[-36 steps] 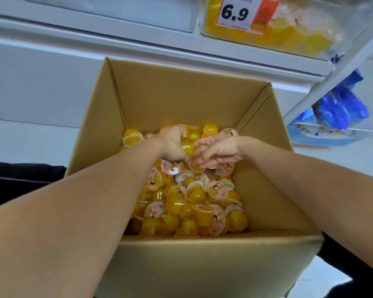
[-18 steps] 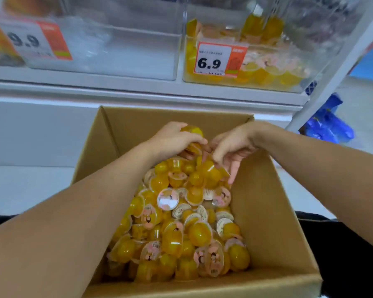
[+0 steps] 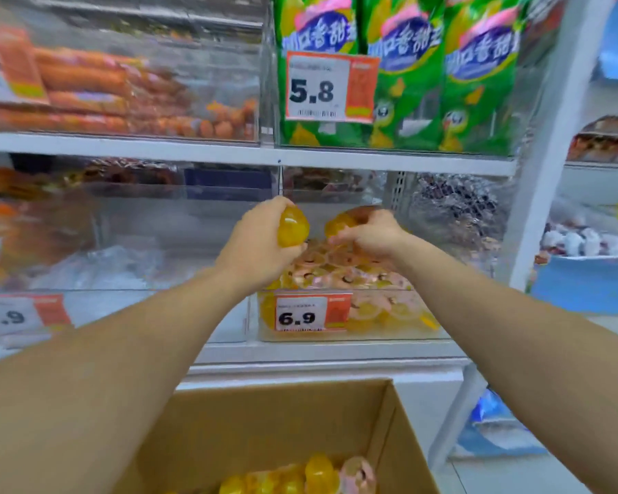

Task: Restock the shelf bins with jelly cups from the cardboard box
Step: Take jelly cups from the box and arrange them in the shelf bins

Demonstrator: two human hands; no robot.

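Observation:
My left hand (image 3: 256,244) grips yellow jelly cups (image 3: 292,226) above the clear shelf bin (image 3: 439,333) tagged 6.9. My right hand (image 3: 370,235) holds more yellow jelly cups (image 3: 339,222) over the same bin. Inside the bin lie several jelly cups (image 3: 339,276) with pink lids. The open cardboard box (image 3: 264,422) stands below at the bottom of the view, with yellow jelly cups (image 3: 311,474) showing in it.
Left of the 6.9 bin is a clear bin (image 3: 122,265) tagged 9.9. The shelf above carries green snack bags (image 3: 407,65) tagged 5.8 and orange sausages (image 3: 86,83). A white shelf upright (image 3: 550,155) stands at the right, blue packs (image 3: 493,426) lie on the floor.
Both hands have lifted out of the box with jelly cups and risen to the 6.9 bin. The view has tilted up from the box to the shelves.

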